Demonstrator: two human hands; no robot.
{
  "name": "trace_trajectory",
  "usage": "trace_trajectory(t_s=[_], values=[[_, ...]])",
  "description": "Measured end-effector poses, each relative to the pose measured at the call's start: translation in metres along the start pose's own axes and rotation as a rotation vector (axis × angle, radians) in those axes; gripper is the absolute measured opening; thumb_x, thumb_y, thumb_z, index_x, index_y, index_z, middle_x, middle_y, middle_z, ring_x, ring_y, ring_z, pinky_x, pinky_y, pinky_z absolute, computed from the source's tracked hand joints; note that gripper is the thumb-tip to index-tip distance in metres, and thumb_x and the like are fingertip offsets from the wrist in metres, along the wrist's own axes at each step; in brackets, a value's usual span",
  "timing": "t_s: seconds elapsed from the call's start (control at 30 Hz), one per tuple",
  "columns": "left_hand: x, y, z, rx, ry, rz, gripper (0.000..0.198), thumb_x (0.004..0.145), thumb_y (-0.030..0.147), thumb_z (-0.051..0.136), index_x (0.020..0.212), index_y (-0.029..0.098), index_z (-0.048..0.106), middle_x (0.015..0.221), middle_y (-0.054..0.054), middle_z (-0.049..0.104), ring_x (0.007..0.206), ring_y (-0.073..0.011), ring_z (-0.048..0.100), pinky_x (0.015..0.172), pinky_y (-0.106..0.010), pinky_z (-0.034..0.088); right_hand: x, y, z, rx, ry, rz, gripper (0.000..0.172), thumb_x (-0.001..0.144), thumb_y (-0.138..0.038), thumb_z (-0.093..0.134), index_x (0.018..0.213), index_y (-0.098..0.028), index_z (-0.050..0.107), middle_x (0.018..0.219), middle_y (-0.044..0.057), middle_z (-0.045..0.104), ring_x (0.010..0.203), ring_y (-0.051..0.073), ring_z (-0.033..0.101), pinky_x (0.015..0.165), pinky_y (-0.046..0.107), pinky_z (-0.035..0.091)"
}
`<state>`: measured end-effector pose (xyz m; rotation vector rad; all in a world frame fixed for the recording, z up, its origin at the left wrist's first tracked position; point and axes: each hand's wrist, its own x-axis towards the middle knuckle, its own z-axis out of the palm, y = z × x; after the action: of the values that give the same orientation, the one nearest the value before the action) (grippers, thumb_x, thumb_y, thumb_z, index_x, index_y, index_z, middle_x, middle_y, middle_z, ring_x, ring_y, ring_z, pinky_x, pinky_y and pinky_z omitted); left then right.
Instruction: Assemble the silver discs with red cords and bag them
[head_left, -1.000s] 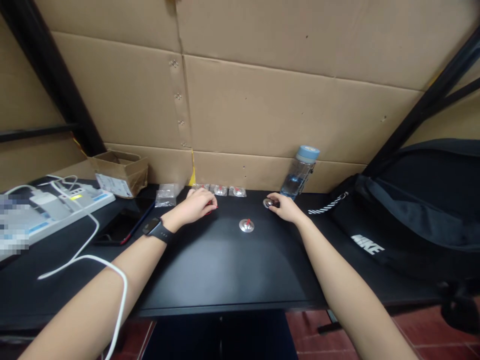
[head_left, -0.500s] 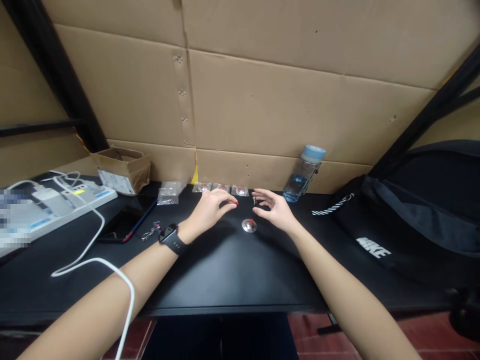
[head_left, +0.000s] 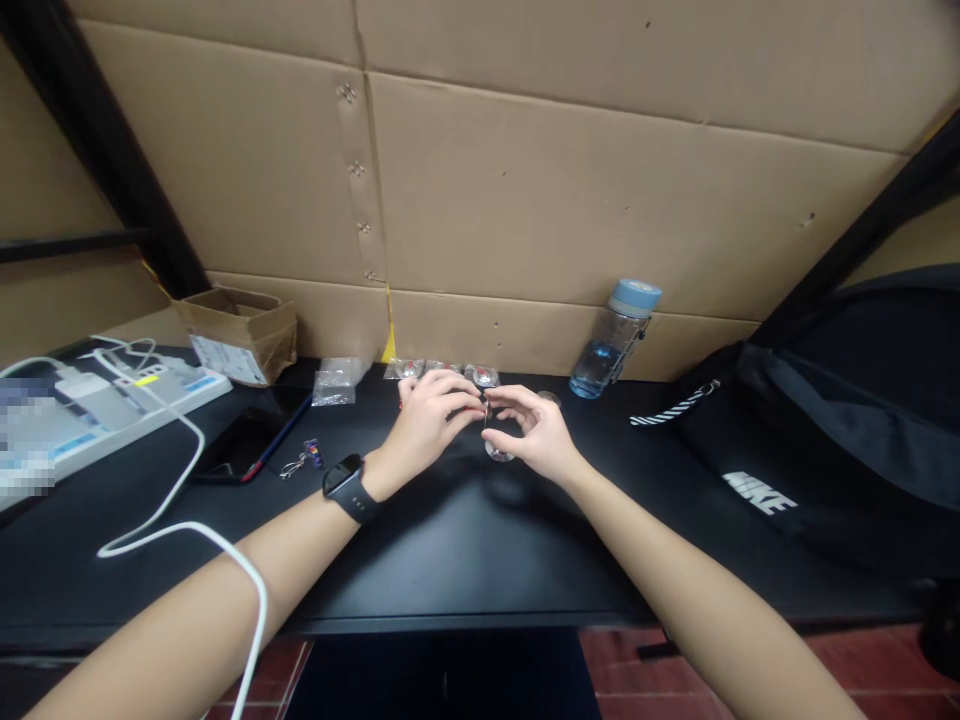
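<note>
My left hand (head_left: pixel 436 418) pinches a small red piece (head_left: pixel 471 408) between thumb and fingers. Against it, my right hand (head_left: pixel 531 428) grips a thin metal disc (head_left: pixel 487 412) by its edges, held upright and seen nearly edge-on. The red piece and the disc appear to meet, though fingers hide the contact. Below the hands a round silver disc (head_left: pixel 498 452) lies on the black table, partly covered by my right fingers. Another shiny round piece (head_left: pixel 550 398) shows behind my right hand. Clear-bagged discs with red parts (head_left: pixel 485 375) lie in a row by the cardboard wall.
Flat clear bags (head_left: pixel 334 382), an open cardboard box (head_left: pixel 244 335), a dark tablet (head_left: pixel 259 435), a keychain (head_left: pixel 311 455) and a white power strip (head_left: pixel 112 420) are on the left. A white cable (head_left: pixel 225 538) crosses my left forearm. A bottle (head_left: pixel 613 340) and black bag (head_left: pixel 810 430) are at right.
My hands have come together, the left moving right with the red piece and the right moving left with the disc. A shiny round piece now shows behind my right hand.
</note>
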<state>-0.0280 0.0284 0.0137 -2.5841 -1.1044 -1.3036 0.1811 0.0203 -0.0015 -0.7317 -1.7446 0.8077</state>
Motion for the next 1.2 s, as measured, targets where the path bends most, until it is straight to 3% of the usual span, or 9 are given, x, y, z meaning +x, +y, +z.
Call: trace_trajectory(t_s=[0.3,0.53,0.73,0.9,1.0,1.2], values=[[-0.001,0.007,0.003,0.037,0.086,-0.010,0.007,0.089,0.028,0.072,0.085,0.026,0.076,0.116,-0.005,0.065,0.118,-0.0271,0.052,0.092,-0.045,0.032,-0.002,-0.008,0.004,0.039,0.020,0.043,0.053,0.071,-0.026,0.086,0.118,-0.022,0.064,0.115,0.010,0.072,0.108,0.024,0.069,0.089,0.037,0.054],[-0.005,0.008,0.004,0.109,0.126,0.081,0.007,0.090,0.023,0.070,0.086,0.024,0.075,0.115,-0.006,0.067,0.119,-0.0280,0.051,0.092,-0.046,0.031,-0.002,-0.005,0.003,0.069,0.055,0.086,0.035,0.065,-0.029,0.090,0.086,-0.020,0.064,0.114,0.010,0.074,0.103,0.024,0.071,0.087,0.037,0.057],[-0.006,0.008,0.006,0.173,0.123,0.135,0.012,0.095,0.024,0.064,0.089,0.024,0.075,0.112,-0.007,0.069,0.116,-0.0271,0.054,0.090,-0.046,0.030,-0.001,-0.002,0.001,0.040,0.026,0.152,0.026,0.071,-0.039,0.086,0.079,-0.018,0.073,0.107,0.011,0.075,0.092,0.023,0.073,0.085,0.039,0.061],[-0.006,0.007,0.005,0.174,0.110,0.141,0.012,0.094,0.030,0.066,0.090,0.026,0.076,0.113,-0.007,0.069,0.116,-0.0278,0.053,0.089,-0.046,0.029,-0.001,-0.008,-0.008,-0.100,-0.091,0.060,0.021,0.086,-0.040,0.073,0.089,-0.019,0.077,0.116,0.011,0.069,0.103,0.023,0.069,0.089,0.036,0.058],[-0.006,0.006,0.004,0.179,0.098,0.152,0.012,0.094,0.031,0.066,0.090,0.026,0.075,0.113,-0.006,0.069,0.117,-0.0277,0.053,0.090,-0.046,0.029,0.001,-0.013,-0.012,-0.114,-0.207,-0.002,0.028,0.097,-0.038,0.057,0.094,-0.019,0.077,0.114,0.011,0.068,0.107,0.023,0.066,0.096,0.039,0.055],[-0.004,0.009,0.000,0.183,0.084,0.177,0.013,0.096,0.030,0.064,0.090,0.025,0.074,0.111,-0.005,0.069,0.116,-0.0263,0.055,0.090,-0.045,0.028,-0.001,-0.009,-0.007,-0.008,-0.198,0.070,0.020,0.087,-0.038,0.072,0.094,-0.020,0.074,0.117,0.010,0.066,0.094,0.022,0.069,0.086,0.038,0.059]])
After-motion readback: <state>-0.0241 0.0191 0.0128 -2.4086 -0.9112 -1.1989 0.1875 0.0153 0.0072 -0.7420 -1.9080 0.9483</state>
